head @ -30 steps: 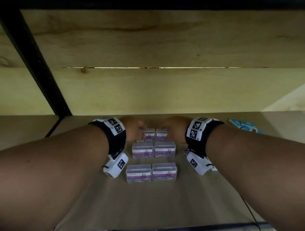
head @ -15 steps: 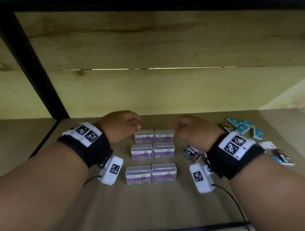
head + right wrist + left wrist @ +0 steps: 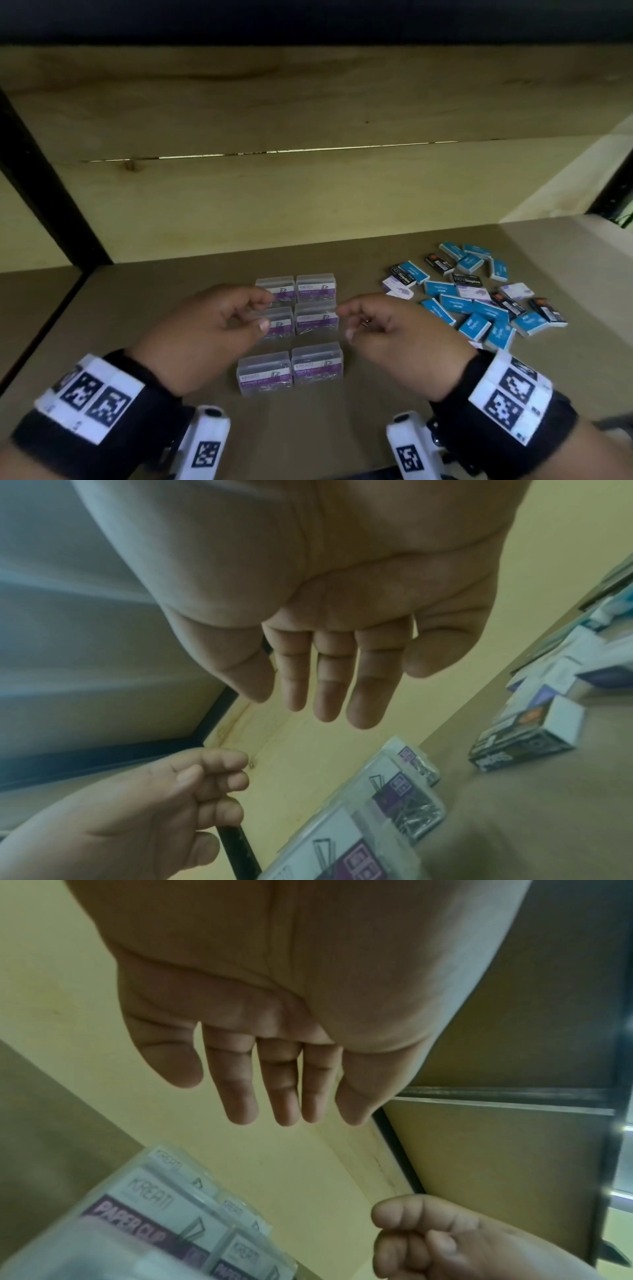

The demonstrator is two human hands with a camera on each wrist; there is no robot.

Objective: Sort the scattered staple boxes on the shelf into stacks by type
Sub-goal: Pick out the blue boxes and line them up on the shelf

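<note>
Several clear paper clip boxes [image 3: 310, 320] with purple labels stand in a neat two-wide grid at the middle of the shelf [image 3: 154, 308]. To the right lies a loose pile of small staple boxes: blue ones [image 3: 474, 325], black ones [image 3: 443, 263] and white-purple ones [image 3: 472, 292]. My left hand [image 3: 219, 329] hovers over the left side of the grid and my right hand [image 3: 394, 329] just right of it. Both are relaxed and hold nothing. The wrist views show the left fingers [image 3: 274, 1096] and right fingers [image 3: 325, 691] hanging loosely above the clear boxes [image 3: 377, 818].
A wooden back wall [image 3: 308, 205] closes the shelf behind, and a black upright post [image 3: 51, 192] stands at the left. Bare shelf board lies left of the grid and in front of it. A black staple box [image 3: 514, 745] lies nearest my right hand.
Both hands have drawn back from the far pair of clear boxes toward me and hold nothing. The view has dropped and turned right, showing the staple box pile.
</note>
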